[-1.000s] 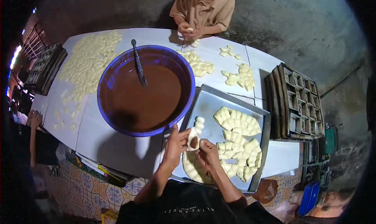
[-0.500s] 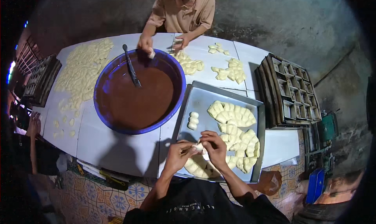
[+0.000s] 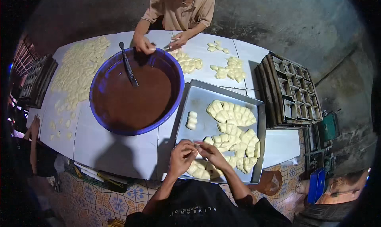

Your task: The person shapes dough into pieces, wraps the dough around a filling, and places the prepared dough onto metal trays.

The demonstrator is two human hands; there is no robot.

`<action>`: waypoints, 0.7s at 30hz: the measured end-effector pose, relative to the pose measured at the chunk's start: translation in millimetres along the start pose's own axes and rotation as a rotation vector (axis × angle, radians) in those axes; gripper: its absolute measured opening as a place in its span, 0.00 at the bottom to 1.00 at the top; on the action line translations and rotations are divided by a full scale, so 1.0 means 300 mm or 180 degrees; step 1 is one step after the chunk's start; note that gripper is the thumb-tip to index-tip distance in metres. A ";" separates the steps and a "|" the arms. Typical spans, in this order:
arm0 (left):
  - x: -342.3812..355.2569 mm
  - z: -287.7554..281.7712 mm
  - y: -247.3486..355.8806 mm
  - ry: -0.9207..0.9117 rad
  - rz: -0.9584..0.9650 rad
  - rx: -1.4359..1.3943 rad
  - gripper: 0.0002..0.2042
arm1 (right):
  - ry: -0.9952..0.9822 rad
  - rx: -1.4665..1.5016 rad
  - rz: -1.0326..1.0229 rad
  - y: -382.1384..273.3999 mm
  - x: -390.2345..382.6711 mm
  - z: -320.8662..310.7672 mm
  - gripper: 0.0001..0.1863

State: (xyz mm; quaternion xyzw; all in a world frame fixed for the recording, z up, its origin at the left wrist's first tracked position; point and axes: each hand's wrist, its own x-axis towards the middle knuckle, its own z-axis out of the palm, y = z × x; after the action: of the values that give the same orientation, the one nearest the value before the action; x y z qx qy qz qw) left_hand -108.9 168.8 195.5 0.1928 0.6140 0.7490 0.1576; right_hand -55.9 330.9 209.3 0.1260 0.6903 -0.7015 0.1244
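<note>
My left hand (image 3: 183, 156) and my right hand (image 3: 212, 154) meet over the near part of a shallow metal tray (image 3: 199, 95). Their fingertips pinch a small piece of dough (image 3: 197, 145) between them, mostly covered by the fingers. Just beyond, a short row of smooth white dough balls (image 3: 191, 120) lies on the tray. Cut pale dough pieces sit in clusters there: a far one (image 3: 231, 113), a larger middle one (image 3: 240, 143) and a near one (image 3: 202, 170) partly below my right wrist.
Left of the tray stands a blue tub (image 3: 119, 130) of brown filling (image 3: 131, 100) with a long-handled utensil (image 3: 129, 70). Dough pieces (image 3: 79, 68) cover the far left table. A co-worker's hands (image 3: 145, 45) are at the tub's far rim. Stacked metal moulds (image 3: 291, 92) stand right.
My hands have shifted slightly left, and the dough between them is more hidden by my fingers. The co-worker's hand has moved left along the tub's rim. The whole view has shifted a little.
</note>
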 end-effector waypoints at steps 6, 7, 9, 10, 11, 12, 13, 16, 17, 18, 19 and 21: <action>0.002 -0.040 0.026 0.0311 0.0468 -0.0514 0.28 | 0.0291 -0.0873 -0.0656 0.043 0.126 -0.097 0.23; 0.016 -0.045 0.028 0.0572 0.0535 0.0031 0.24 | 0.0699 -0.0855 -0.0561 0.056 0.168 -0.109 0.22; 0.025 -0.067 0.037 0.0755 0.0471 0.0905 0.17 | 0.0664 -0.0457 -0.0421 0.079 0.249 -0.128 0.24; 0.029 -0.080 0.040 0.0706 0.0471 0.0894 0.17 | 0.0518 -0.0426 -0.0557 0.089 0.259 -0.144 0.24; 0.029 -0.095 0.041 0.0825 0.0403 0.0665 0.16 | 0.0723 -0.0417 -0.0572 0.095 0.265 -0.164 0.24; 0.026 -0.109 0.040 0.0910 0.0283 0.0460 0.14 | 0.0867 -0.0436 -0.0445 0.098 0.262 -0.187 0.24; 0.016 -0.124 0.040 0.1091 0.0278 0.0600 0.11 | 0.0854 -0.0431 -0.0555 0.097 0.252 -0.214 0.24; 0.004 -0.144 0.026 0.1157 0.0195 0.0578 0.09 | 0.0522 -0.1983 -0.0741 0.086 0.200 -0.282 0.19; 0.004 -0.142 0.018 0.1217 0.0116 0.0510 0.08 | 0.0068 -0.2367 -0.0800 0.082 0.185 -0.291 0.20; 0.006 -0.133 0.010 0.1282 -0.0012 0.0429 0.07 | -0.0156 -0.2899 -0.1255 0.083 0.175 -0.284 0.19; 0.011 -0.123 0.002 0.1149 -0.0026 0.0379 0.07 | -0.0381 -0.3440 -0.1710 0.078 0.170 -0.276 0.19; 0.022 -0.095 -0.011 0.0886 -0.0073 0.0179 0.06 | -0.0453 -0.3262 -0.1209 0.061 0.153 -0.241 0.16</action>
State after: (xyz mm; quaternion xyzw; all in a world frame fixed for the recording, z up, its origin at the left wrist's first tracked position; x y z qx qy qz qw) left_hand -128.4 148.0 187.9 0.0844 0.6528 0.7491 0.0740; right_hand -92.1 402.9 175.1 -0.1252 0.9440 -0.2925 0.0874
